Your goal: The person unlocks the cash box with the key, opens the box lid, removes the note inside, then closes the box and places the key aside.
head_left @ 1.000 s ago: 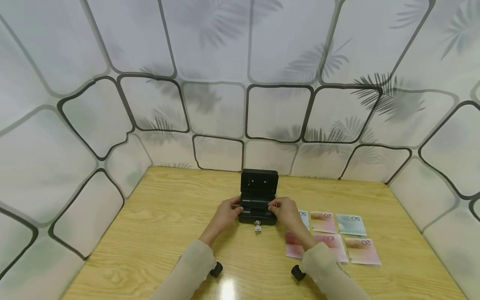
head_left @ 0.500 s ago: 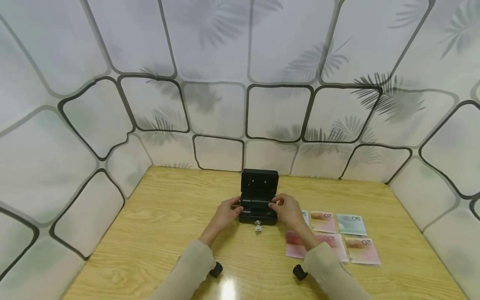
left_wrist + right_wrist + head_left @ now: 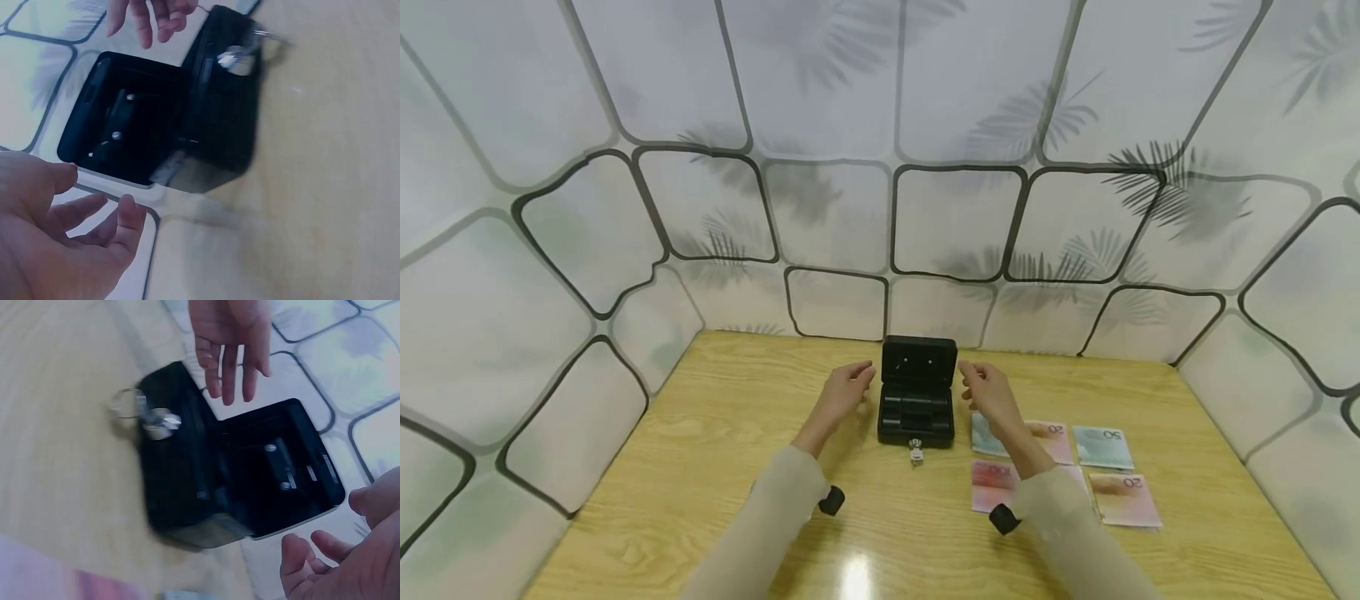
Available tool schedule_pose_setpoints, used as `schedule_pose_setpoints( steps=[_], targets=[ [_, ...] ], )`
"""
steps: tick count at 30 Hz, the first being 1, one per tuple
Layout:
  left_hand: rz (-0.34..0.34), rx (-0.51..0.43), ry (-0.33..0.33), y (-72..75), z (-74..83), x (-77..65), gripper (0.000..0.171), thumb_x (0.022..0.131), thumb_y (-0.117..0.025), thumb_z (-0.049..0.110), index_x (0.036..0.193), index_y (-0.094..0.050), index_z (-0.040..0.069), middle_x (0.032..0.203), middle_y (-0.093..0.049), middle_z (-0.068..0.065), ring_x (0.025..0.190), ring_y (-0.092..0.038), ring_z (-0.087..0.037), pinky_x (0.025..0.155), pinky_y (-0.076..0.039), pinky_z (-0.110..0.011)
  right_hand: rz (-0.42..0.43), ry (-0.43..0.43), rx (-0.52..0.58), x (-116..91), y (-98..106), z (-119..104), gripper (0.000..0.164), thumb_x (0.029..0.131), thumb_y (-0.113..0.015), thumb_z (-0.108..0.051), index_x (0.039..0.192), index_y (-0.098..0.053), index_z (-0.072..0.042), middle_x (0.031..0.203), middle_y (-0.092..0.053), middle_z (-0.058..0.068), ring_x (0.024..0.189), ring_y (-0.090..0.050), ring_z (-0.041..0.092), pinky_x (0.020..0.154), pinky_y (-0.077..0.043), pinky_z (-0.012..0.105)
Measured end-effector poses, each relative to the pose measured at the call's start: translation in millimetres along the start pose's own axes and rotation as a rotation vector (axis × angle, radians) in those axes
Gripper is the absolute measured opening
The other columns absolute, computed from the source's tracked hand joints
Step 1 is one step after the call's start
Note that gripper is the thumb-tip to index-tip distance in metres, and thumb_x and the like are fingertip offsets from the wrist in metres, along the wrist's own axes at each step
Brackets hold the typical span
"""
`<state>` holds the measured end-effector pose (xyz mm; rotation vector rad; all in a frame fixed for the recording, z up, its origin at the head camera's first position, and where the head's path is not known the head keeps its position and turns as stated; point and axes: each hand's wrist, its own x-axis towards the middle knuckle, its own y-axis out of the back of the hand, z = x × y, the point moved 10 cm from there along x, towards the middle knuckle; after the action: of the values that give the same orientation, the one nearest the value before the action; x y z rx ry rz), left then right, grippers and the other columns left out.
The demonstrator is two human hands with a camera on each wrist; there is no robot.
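Observation:
A black cash box stands on the table with its lid raised, and keys hang from the lock in its front. On the left side of the lid, a small gap away, my left hand is raised with loosely bent fingers and holds nothing. My right hand mirrors it on the lid's right side, also free of any thing. Both wrist views show the fingers relaxed beside the lid, apart from it. A divided black tray fills the inside of the box in the head view.
Right of the box lie several banknotes in two rows, among them a green 50 note, a 20 note and a red 100 note. My right forearm passes over some of them. A patterned curtain borders the wooden table.
Both hands have let go of the inner tray's sides, moved out of the box and gone up beside the open lid. The box and the banknotes have stayed in place.

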<state>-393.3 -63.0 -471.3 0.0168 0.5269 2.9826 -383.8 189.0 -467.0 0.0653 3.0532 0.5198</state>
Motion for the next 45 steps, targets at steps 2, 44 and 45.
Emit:
schedule_pose_setpoints(
  steps=[2, 44, 45],
  targets=[
    [0.019, -0.020, 0.012, 3.2, 4.6, 4.9, 0.049, 0.111, -0.048, 0.028, 0.148, -0.052, -0.005, 0.142, -0.059, -0.024, 0.124, -0.060, -0.038, 0.094, -0.056, -0.044, -0.007, -0.006, 0.010, 3, 4, -4, 0.052, 0.111, -0.045, -0.040, 0.127, -0.058, 0.008, 0.123, -0.057, 0.028, 0.098, -0.063, 0.032, 0.082, -0.055, 0.040],
    [-0.249, -0.233, 0.185, -13.9, 6.1, 28.1, 0.073, 0.108, -0.051, 0.045, 0.159, -0.032, -0.003, 0.149, -0.047, -0.032, 0.125, -0.059, -0.039, 0.107, -0.046, -0.051, -0.414, -0.209, 0.035, 29, -15, 4, 0.083, 0.107, -0.043, -0.059, 0.163, -0.022, -0.002, 0.138, -0.054, 0.032, 0.125, -0.058, 0.045, 0.104, -0.047, 0.054],
    [-0.259, -0.243, 0.185, -14.0, 6.2, 27.5, 0.072, 0.108, -0.051, 0.044, 0.159, -0.031, -0.003, 0.150, -0.046, -0.032, 0.126, -0.058, -0.040, 0.108, -0.045, -0.052, -0.425, -0.203, 0.039, 29, -15, 4, 0.084, 0.106, -0.044, -0.058, 0.164, -0.021, -0.002, 0.139, -0.054, 0.032, 0.126, -0.058, 0.045, 0.104, -0.046, 0.055]
  ],
)
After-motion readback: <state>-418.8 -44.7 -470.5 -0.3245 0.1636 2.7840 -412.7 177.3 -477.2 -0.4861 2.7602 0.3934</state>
